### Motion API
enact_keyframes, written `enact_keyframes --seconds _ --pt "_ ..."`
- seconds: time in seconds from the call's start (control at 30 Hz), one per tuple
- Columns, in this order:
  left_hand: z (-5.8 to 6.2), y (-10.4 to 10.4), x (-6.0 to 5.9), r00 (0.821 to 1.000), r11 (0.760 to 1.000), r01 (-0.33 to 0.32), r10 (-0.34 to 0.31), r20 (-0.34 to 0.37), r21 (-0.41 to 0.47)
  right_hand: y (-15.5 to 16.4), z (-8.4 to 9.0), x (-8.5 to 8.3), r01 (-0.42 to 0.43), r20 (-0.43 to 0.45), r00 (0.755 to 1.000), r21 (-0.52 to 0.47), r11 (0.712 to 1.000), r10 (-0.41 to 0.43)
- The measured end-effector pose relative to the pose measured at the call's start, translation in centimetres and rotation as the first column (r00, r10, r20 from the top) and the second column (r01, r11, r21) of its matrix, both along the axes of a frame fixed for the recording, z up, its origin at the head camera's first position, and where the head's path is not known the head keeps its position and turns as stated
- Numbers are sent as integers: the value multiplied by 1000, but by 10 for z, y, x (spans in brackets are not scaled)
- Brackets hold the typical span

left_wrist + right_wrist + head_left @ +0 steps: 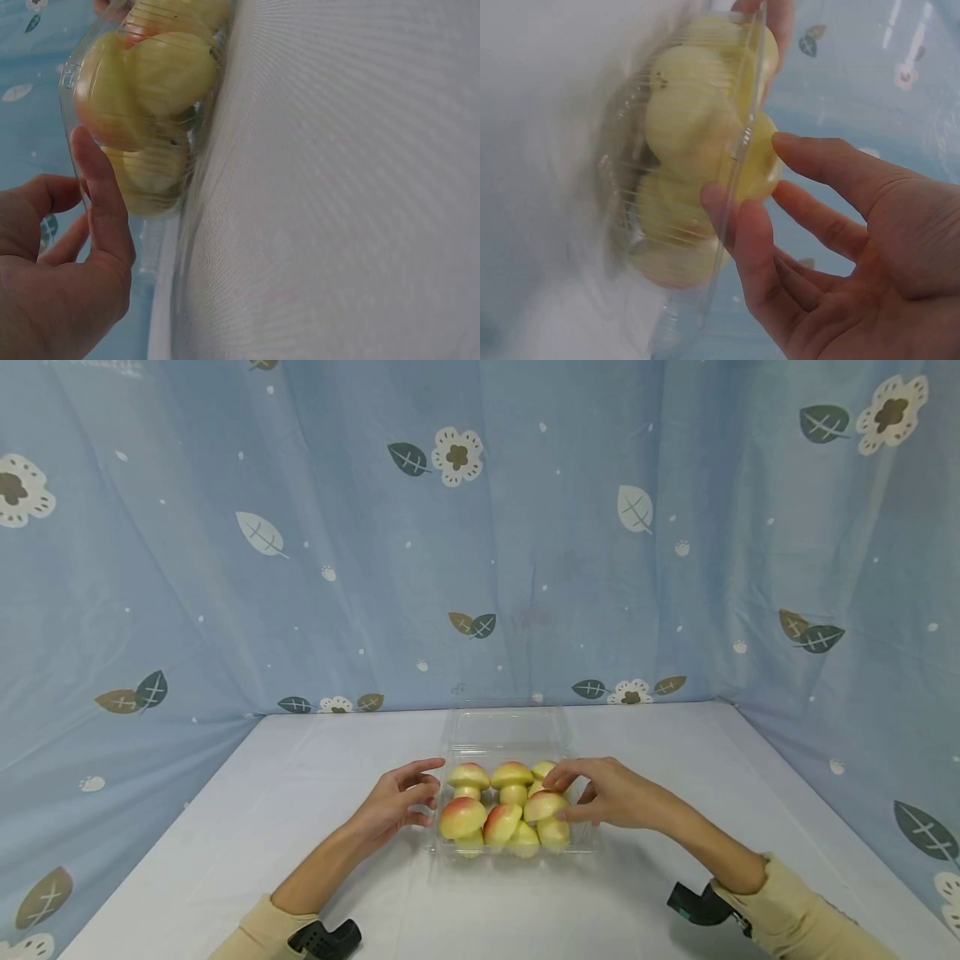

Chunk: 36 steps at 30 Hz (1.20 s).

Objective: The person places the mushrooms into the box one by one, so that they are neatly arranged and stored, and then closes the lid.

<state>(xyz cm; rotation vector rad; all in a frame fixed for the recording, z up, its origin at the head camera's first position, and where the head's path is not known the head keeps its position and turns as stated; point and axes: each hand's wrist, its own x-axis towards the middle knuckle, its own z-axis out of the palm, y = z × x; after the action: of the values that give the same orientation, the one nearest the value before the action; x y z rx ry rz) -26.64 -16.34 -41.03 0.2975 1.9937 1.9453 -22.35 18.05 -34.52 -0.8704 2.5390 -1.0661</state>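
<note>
A clear plastic clamshell box [585,842] holds several yellow mushroom-shaped pieces [462,818] with red-blushed caps. Its transparent lid [510,727] lies folded back behind it. At the front right, my right hand [618,793] pinches the cap of one mushroom-shaped piece [553,831] between thumb and finger, while other fingertips [754,221] lie along the box's side wall. Beside the left wall is my left hand [393,802], its fingers spread and loosely bent. One finger [105,199] overlaps the box edge in the left wrist view; contact there is hard to tell.
The box stands on a white-covered table [360,893]. A blue curtain [337,527] with leaves and flowers hangs behind and on both sides. Black wrist mounts [326,939] sit at the beige sleeves [802,906].
</note>
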Motion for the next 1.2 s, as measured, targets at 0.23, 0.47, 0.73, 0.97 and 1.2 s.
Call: enact_keyframes --seconds 0.23,0.47,0.73,0.97,1.2 --pt "-1 0 -1 1000 1000 -6 6 4 1 6 8 -4 -3 -11 1000 0 1000 3" --pt "2 -1 1 1000 1000 18 -18 5 7 14 12 -18 12 -50 999 -11 1000 -13" --pt "-2 -1 -1 1000 1000 11 -11 -5 7 27 12 -41 89 -59 994 -35 995 -91" --pt "-2 -1 1 1000 1000 0 0 -5 7 33 7 -63 164 -16 986 -56 985 -165" --pt "-2 -1 0 1000 1000 6 -6 0 15 40 -1 -81 236 34 972 -58 970 -235"
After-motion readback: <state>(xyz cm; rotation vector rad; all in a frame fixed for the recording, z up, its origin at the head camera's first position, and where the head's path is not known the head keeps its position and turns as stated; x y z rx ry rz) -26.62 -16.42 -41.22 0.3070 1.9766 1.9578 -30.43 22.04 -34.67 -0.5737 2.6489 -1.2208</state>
